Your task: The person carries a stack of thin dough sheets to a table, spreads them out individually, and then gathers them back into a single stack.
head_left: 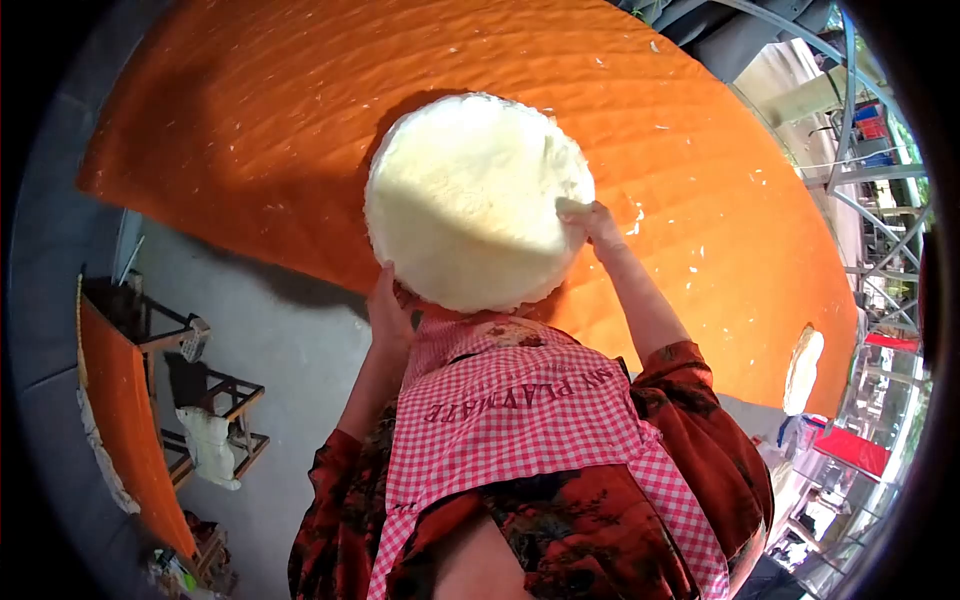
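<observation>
A large round cream-white sheet or pad [470,200] with a rough, fluffy edge is held over the orange surface [700,220]. Its lower left edge is in my left hand [388,305], whose fingers go partly out of sight behind it. At the right edge my right hand [597,225] pinches the pad, thumb on the upper face. Sunlight falls on part of the pad, and shadow crosses the rest. Small white bits lie scattered over the orange surface. Below the pad is a pink checked apron [510,410].
Wooden stools [235,400] stand on the grey floor at the left, one with a white piece hanging from it. Another orange-topped table [120,390] is at the far left. A white piece [803,370] lies at the right edge. Metal framework [880,240] rises at the far right.
</observation>
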